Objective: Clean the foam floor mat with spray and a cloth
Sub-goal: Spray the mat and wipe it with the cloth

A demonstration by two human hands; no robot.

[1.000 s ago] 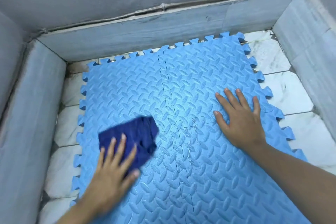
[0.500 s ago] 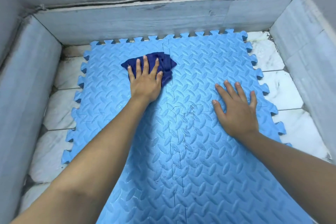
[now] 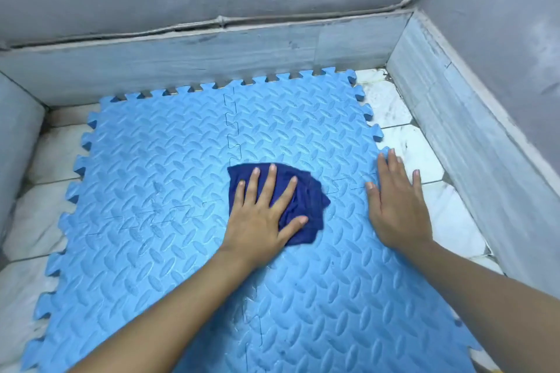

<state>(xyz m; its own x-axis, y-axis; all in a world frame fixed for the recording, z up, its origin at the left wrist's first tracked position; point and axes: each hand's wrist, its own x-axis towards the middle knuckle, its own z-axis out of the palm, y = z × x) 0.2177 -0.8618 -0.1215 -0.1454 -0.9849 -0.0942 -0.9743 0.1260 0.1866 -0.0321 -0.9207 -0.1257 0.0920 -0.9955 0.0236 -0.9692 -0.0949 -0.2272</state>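
Note:
A light blue foam mat [image 3: 157, 179] of interlocking tiles with a raised diamond pattern covers most of the floor. A crumpled dark blue cloth [image 3: 309, 200] lies near the mat's middle. My left hand [image 3: 260, 218] presses flat on the cloth, fingers spread over it. My right hand [image 3: 397, 206] lies flat and empty on the mat's right edge, fingers apart, its fingertips reaching the jagged border. No spray bottle is in view.
White marble floor tiles [image 3: 424, 154] show around the mat on the left and right. Grey stone skirting [image 3: 212, 63] and grey walls close in the back, the left and the right side [image 3: 472, 142].
My left hand slid the cloth from the near left up to the far side of the mat, then back toward the middle and right. My right hand stayed pressed near the right edge.

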